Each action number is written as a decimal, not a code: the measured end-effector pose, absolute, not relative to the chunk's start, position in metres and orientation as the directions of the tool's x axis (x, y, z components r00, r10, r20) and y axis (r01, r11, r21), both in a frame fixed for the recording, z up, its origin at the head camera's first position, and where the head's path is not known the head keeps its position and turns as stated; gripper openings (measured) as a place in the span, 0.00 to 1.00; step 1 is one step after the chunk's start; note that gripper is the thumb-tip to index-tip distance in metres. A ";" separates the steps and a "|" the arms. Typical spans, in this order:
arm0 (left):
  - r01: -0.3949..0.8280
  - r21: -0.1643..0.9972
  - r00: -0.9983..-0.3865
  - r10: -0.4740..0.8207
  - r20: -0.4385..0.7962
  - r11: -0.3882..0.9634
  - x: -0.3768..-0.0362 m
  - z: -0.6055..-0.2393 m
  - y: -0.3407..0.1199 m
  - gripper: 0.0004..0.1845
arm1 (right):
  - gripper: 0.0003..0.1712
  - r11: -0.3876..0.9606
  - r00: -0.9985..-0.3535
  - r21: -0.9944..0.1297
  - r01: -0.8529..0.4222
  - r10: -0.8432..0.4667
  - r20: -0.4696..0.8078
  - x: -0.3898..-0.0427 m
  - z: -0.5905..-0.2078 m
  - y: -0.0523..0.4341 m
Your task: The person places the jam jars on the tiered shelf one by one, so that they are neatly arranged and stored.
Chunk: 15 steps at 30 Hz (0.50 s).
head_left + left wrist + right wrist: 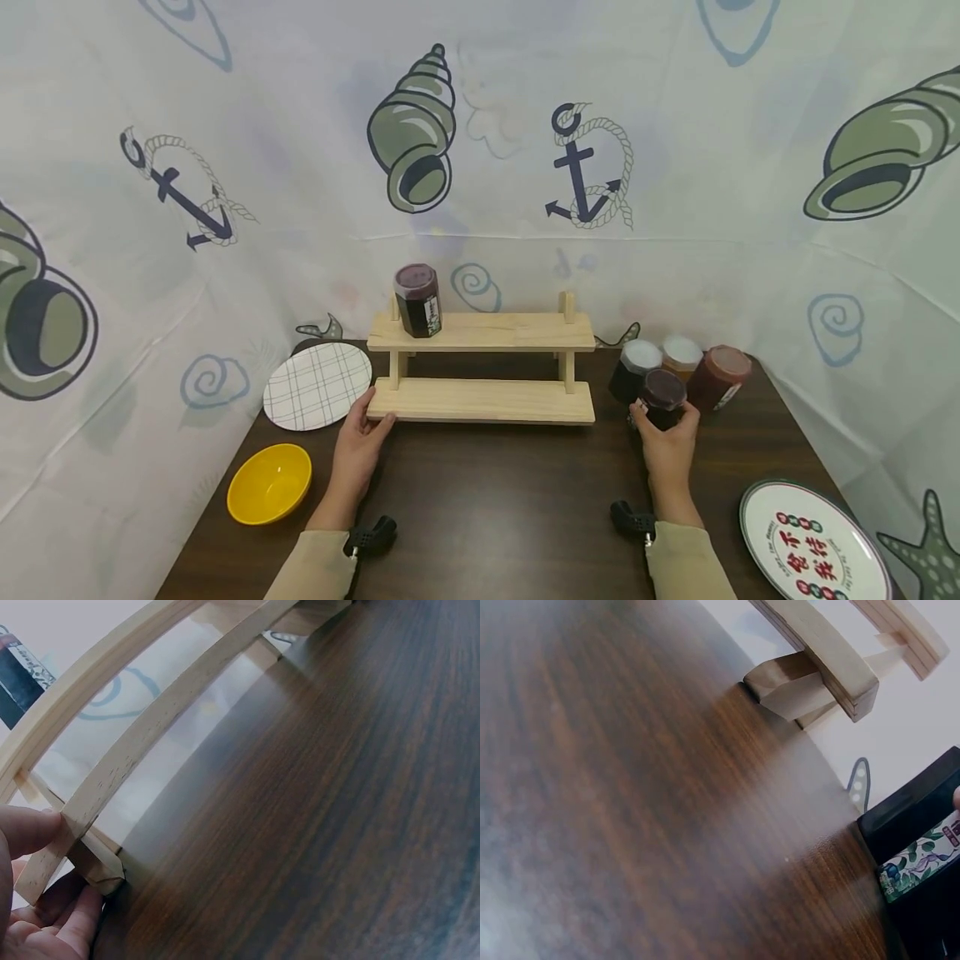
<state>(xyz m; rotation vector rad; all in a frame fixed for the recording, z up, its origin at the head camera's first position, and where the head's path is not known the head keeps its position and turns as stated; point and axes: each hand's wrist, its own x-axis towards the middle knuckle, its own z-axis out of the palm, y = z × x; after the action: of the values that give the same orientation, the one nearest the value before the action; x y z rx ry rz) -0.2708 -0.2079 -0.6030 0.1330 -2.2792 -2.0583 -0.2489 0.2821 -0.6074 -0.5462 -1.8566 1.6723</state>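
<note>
brown tabletop (667, 795), dark leafy-labelled jar (922, 859)

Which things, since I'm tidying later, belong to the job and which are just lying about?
In the job, seemingly:
wooden shelf (left hand grips it)
purple-lidded jar (right hand holds it)
jar on the upper tier
probably the red jar, white-lidded black jar and amber jar nearby

Lying about, seemingly:
yellow bowl
checked plate
plate with red characters

White cloth (510, 196) with big green shells (416, 129) and blue anchors (576, 171) hangs behind and beside the shiny, dark brown wooden tabletop (495, 500).
</note>
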 end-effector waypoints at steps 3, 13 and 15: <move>-0.019 0.995 -0.994 -0.113 -0.008 0.100 -0.271 -0.603 -0.208 0.40 | 0.46 0.144 -0.757 -0.986 -0.078 0.635 0.153 -0.248 -0.607 0.282; -0.030 0.993 -0.993 -0.120 -0.016 0.113 -0.270 -0.604 -0.209 0.41 | 0.44 0.123 -0.732 -0.988 -0.096 0.664 0.154 -0.253 -0.611 0.282; -0.034 0.993 -0.993 -0.118 -0.020 0.117 -0.271 -0.604 -0.209 0.41 | 0.43 0.107 -0.728 -0.988 -0.108 0.668 0.151 -0.252 -0.612 0.282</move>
<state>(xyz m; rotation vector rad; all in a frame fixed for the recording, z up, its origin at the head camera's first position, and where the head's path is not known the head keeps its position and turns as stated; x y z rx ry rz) -0.2709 -0.2087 -0.6041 0.1570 -2.2987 -2.0404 -0.2517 0.2816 -0.6119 -0.5470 -1.7959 1.6829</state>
